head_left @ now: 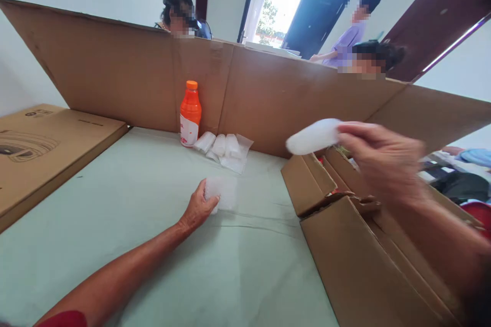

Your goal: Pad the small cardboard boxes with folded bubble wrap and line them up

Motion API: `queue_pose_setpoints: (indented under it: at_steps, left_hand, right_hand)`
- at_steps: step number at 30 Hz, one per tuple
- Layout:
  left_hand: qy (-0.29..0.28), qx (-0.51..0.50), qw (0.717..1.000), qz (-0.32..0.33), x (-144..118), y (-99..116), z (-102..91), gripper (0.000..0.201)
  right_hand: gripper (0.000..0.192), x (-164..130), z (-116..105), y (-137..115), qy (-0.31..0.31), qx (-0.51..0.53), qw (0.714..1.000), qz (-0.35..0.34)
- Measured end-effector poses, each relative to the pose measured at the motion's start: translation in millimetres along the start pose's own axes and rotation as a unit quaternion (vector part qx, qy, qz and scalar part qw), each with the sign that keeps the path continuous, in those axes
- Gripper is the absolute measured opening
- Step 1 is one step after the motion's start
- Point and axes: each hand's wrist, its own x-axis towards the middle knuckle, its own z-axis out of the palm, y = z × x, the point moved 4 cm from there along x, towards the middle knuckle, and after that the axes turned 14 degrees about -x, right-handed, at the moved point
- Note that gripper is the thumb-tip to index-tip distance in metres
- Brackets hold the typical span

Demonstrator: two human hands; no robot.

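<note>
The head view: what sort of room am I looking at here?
It looks like an indoor workroom, perhaps a makeshift one. A pale green work surface has a cardboard partition along its far edge, open cardboard boxes stand at the right, and other people are beyond the partition.

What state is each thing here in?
Orange bottle: upright, capped
Translucent wrappers beside bottle: lying clustered
Translucent sheet: held by left hand
White piece: held raised by right hand
Near cardboard box: open
Far cardboard box: open
Printed carton: lying flat
Cardboard partition: standing
Doorway: open
</note>
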Motion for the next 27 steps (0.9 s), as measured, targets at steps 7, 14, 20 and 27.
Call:
queue_pose_setpoints:
  at_steps: [7, 14, 20, 27]
  left_hand:
    - [0.077, -0.029, 0.997, 0.001, 30, -24, -41.7, 0.039]
    - [0.099, -0.086, 0.991, -0.012, 34, -32, -43.6, 0.050]
    - [0.106, -0.177, 0.978, -0.020, 37, -34, -46.4, 0.039]
    - [0.055, -0.210, 0.976, -0.023, 32, -33, -42.8, 0.049]
  right_hand:
    - [0.039, 2, 217, -122, -0.111, 0.122, 0.982, -0.094]
    - [0.025, -34, 312, -139, -0.244, 0.137, 0.957, -0.078]
    - [0.035, -115, 259, -121, -0.314, 0.188, 0.931, 0.007]
    - [0.033, -149, 249, -130, -0.354, 0.285, 0.884, 0.111]
